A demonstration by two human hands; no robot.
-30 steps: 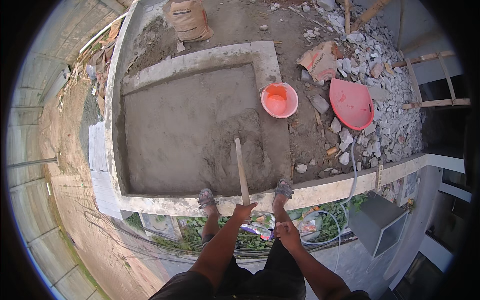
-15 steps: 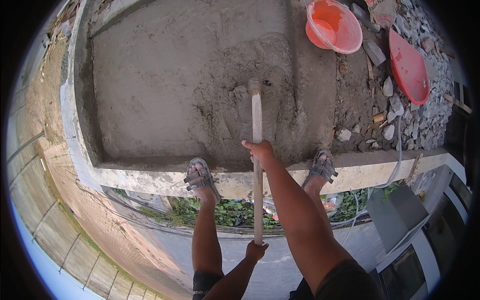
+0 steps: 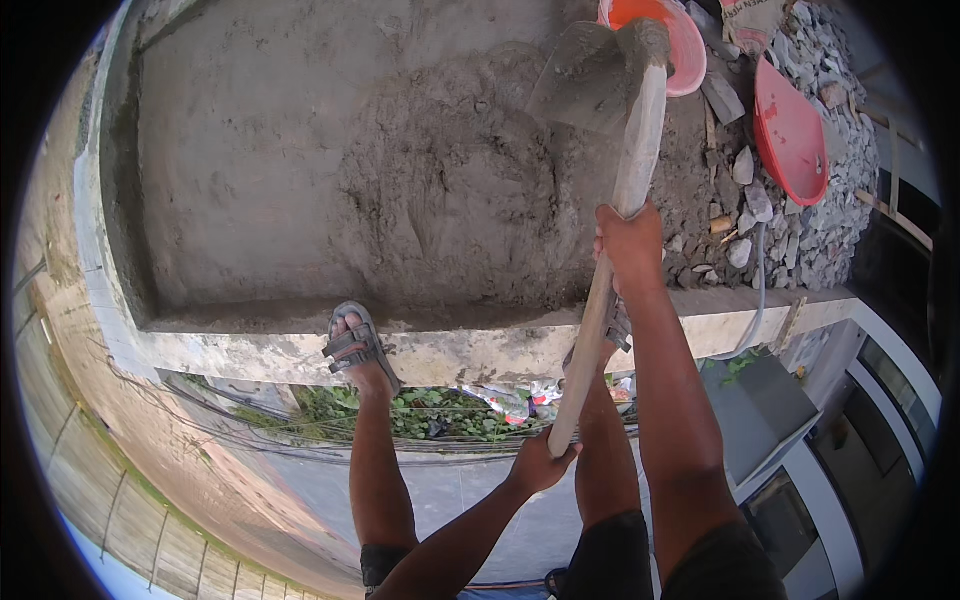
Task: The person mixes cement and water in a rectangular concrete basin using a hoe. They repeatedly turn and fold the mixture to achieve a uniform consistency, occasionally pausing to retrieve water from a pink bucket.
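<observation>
I hold a long wooden-handled hoe (image 3: 632,160). My right hand (image 3: 628,243) grips the handle about midway. My left hand (image 3: 541,463) grips its lower end near my body. The mortar-caked blade (image 3: 583,78) is raised above a heap of grey wet mortar (image 3: 450,190) on the flat concrete slab (image 3: 230,150). My sandalled left foot (image 3: 355,345) stands on the concrete ledge (image 3: 440,350) at the slab's near edge. The other foot, beside the handle, is mostly hidden behind it.
An orange basin (image 3: 678,40) lies just beyond the blade, and a red pan (image 3: 790,135) rests on rubble (image 3: 830,210) at the right. A hose (image 3: 758,290) runs over the ledge. Below the ledge is a drop to plants (image 3: 420,410), a wall and a building.
The view has closed in on the slab. The hoe has swung up and right, its blade now lifted clear of the mortar near the orange basin. Both hands have stayed on the handle.
</observation>
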